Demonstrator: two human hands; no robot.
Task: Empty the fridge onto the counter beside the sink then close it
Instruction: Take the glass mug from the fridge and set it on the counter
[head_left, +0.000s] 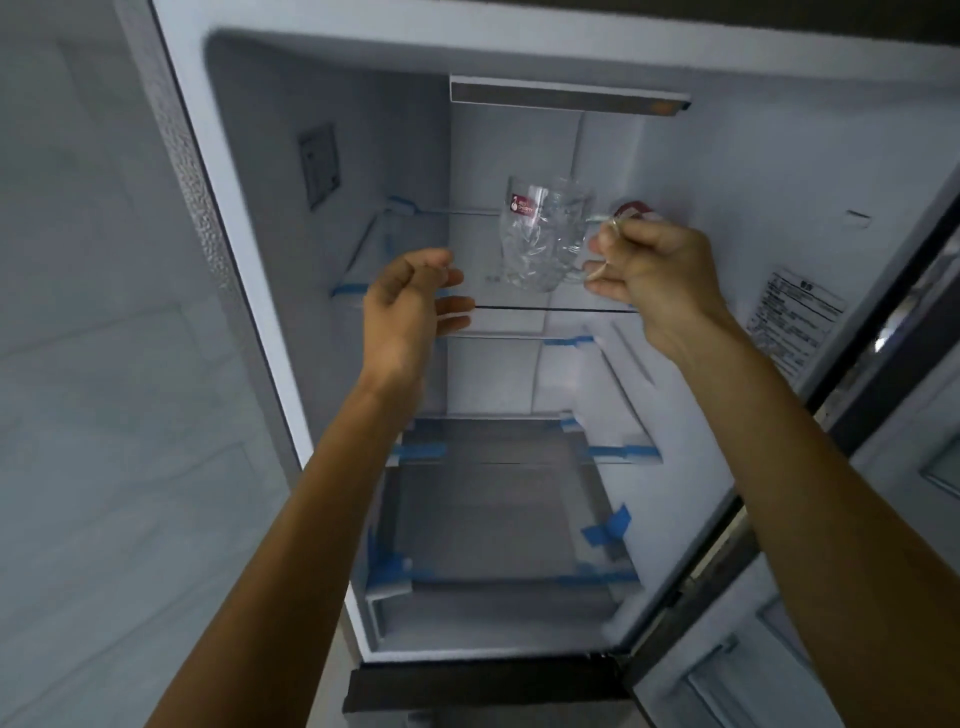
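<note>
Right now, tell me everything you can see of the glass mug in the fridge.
The glass mug is clear, with a cut or faceted pattern on its body and a small red-and-white sticker near the rim. It has a side handle, which the right hand pinches with its fingers. It stands roughly upright, slightly tilted, above the upper glass shelf of the open fridge; whether its base touches the shelf cannot be told. It looks empty. The left hand is near but apart from it.
</note>
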